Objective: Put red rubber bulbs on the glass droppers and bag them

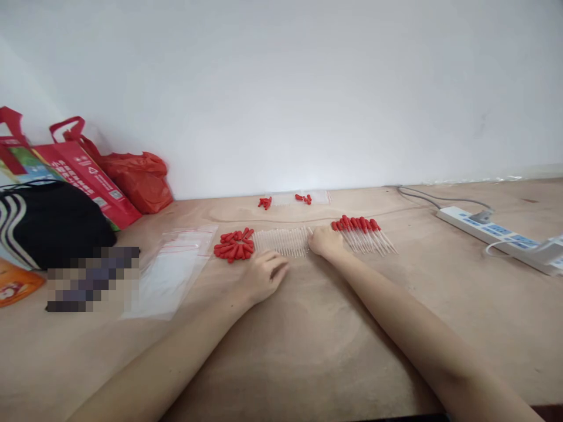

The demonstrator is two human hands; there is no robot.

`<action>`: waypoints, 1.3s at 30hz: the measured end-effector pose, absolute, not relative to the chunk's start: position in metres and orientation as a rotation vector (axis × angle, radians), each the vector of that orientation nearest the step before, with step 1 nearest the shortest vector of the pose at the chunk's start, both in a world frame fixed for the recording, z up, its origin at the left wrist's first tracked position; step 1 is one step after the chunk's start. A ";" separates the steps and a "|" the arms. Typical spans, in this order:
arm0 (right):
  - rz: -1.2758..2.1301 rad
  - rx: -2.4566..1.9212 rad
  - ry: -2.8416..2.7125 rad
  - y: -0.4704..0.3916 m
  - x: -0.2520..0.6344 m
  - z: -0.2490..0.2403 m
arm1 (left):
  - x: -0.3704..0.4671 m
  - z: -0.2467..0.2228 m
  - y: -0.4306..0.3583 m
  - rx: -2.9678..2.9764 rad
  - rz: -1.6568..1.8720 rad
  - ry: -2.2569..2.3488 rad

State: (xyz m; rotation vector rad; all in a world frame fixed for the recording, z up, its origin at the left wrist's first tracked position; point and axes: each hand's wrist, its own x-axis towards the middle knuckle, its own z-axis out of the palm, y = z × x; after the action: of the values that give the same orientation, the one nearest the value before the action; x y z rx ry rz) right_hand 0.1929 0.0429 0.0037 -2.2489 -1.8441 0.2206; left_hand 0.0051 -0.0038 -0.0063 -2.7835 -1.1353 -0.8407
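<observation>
A wooden counter (308, 346) carries everything, with a clear plastic bag (169, 275) flat on its left. The left hand (265, 275) lies loosely open, thumb apart, at the near edge of a row of pale sticks (284, 241). The right hand (325, 241) curls at the row's right end; I cannot tell whether it grips one. Just right fan red-tipped sticks (363, 233); red pieces (235, 252) cluster left of the row.

On a wooden tabletop (352, 363), we see the left hand (264, 276) near clustered red pieces (232, 252), the right hand (326, 241) at the right end of a row of pale sticks (281, 241), red-headed sticks (365, 233) beside it, and a white power strip (490, 235).
</observation>
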 end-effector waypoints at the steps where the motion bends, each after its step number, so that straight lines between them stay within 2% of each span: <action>1: 0.208 -2.244 -1.846 0.041 0.193 0.004 | 0.001 -0.003 0.000 -2.633 -0.844 -1.240; 5: -0.005 -2.169 -1.880 0.027 0.203 0.000 | -0.023 0.009 0.017 -2.202 -0.775 -1.635; 10: -0.357 -1.707 -2.093 0.002 0.234 -0.019 | -0.042 0.011 0.025 -2.133 -0.572 -1.808; 14: -0.379 -1.422 -2.137 -0.018 0.258 -0.033 | -0.041 0.008 0.026 -2.165 -0.527 -1.839; 18: -0.361 -1.343 -2.119 -0.027 0.266 -0.035 | -0.039 0.008 0.026 -2.171 -0.596 -1.841; 24: -0.271 -1.266 -2.126 -0.025 0.260 -0.034 | -0.043 0.009 0.030 -2.152 -0.849 -1.744; 28: -0.195 -1.181 -2.134 -0.023 0.258 -0.035 | -0.031 0.008 0.025 -2.260 -1.269 -1.545; 32: -0.188 -1.107 -2.167 -0.024 0.256 -0.035 | -0.001 -0.003 0.002 -2.680 -1.602 -1.443; 35: -0.219 -1.099 -2.223 -0.026 0.254 -0.034 | 0.018 -0.009 -0.015 -3.043 -1.353 -1.339; 39: -0.216 -1.098 -2.282 -0.030 0.253 -0.030 | 0.025 -0.009 -0.023 -3.024 -0.999 -1.236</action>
State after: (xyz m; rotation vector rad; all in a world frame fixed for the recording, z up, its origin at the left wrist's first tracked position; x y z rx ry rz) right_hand 0.2528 -0.0304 -0.0303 -1.0980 -2.2823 -0.2157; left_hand 0.0250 -0.0232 -0.0090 -3.0242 -1.2357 -0.9994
